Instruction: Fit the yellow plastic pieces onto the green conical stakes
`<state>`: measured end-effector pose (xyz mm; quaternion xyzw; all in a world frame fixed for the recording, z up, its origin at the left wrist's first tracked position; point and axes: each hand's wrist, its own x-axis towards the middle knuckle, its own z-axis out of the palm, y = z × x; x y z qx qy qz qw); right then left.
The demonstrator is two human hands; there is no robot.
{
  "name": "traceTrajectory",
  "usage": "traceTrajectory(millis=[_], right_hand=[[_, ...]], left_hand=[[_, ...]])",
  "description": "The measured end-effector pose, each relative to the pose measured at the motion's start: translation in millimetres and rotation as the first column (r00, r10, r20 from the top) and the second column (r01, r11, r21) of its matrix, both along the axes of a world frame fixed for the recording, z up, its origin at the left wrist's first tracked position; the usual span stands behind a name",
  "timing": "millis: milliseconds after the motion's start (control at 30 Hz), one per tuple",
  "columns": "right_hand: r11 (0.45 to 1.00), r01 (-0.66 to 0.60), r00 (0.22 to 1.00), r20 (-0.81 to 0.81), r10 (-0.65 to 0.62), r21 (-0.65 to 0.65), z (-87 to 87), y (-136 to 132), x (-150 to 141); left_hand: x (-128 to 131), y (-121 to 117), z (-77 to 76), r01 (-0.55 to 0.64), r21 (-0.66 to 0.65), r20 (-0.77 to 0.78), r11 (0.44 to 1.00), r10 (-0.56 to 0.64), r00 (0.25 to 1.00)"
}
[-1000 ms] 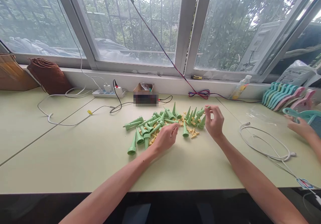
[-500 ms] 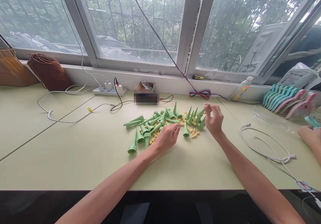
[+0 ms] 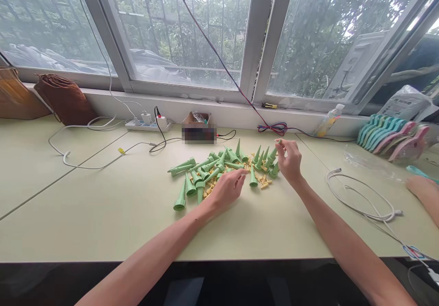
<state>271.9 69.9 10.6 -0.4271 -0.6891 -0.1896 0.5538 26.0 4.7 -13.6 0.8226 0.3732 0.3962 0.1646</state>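
Note:
A pile of green plastic cone-shaped spikes (image 3: pixel 189 187) with ribbed collars lies in the middle of the table, some lying down and several standing on their wide ends. Small yellow plastic pieces (image 3: pixel 265 185) are scattered among them. My left hand (image 3: pixel 229 188) rests at the front of the pile with fingers curled; whatever is between them is hidden. To the right, my right hand (image 3: pixel 290 158) is raised beside the standing spikes, thumb and fingertips pinched on a green spike (image 3: pixel 280 142), of which only the tip shows.
Another person's hand (image 3: pixel 420 183) is at the right edge by a teal item (image 3: pixel 420 172). Teal and pink hangers (image 3: pixel 384 134), a bottle (image 3: pixel 329 120) and a coiled white cable (image 3: pixel 363 201) are on the right. A power strip (image 3: pixel 146 125) and small box (image 3: pixel 198 119) stand at the back.
My right hand has moved slightly left, still pinching the green tip. My left hand stays at the pile. At the right edge, the other person's hand and teal item have shifted.

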Motion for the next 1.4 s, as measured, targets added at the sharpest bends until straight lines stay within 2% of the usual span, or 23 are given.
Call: traceTrajectory(millis=[267,700,900,1133,1200,1267,1333,1400], right_hand=[[0.998,0.005,1.000,0.025,-0.004,-0.061,-4.9,4,2],[0.996,0.013,1.000,-0.019,-0.015,-0.085,-7.1,0,1],[0.999,0.017,0.998,-0.060,-0.019,-0.041,-10.4,-3,-2],[0.983,0.150,0.974,-0.187,-0.129,0.104,5.9,-30,-12],[0.987,0.101,0.982,-0.171,-0.078,0.127,5.4,-38,-19],[0.995,-0.043,0.995,-0.090,0.050,0.085,0.6,-45,-29],[0.979,-0.194,0.981,0.004,0.195,-0.057,-7.0,-49,-40],[0.936,-0.289,0.953,0.032,0.301,-0.203,-15.0,-50,-49]], left_hand=[[0,0,-1.1,0.009,-0.001,0.005,1.000,-0.009,1.000],[0,-1,1.1,-0.003,-0.015,-0.020,1.000,0.003,1.000],[0,-1,3.2,0.009,-0.034,-0.010,0.999,-0.009,1.000],[-1,1,0.6,0.001,-0.020,-0.041,1.000,-0.001,0.999],[-1,1,0.5,0.001,-0.017,-0.042,1.000,-0.002,0.999],[-1,1,1.0,0.001,-0.016,-0.034,1.000,-0.002,0.999],[-2,1,1.4,0.006,-0.011,-0.029,1.000,-0.006,1.000],[-2,1,1.1,0.017,-0.002,-0.036,1.000,-0.017,0.999]])
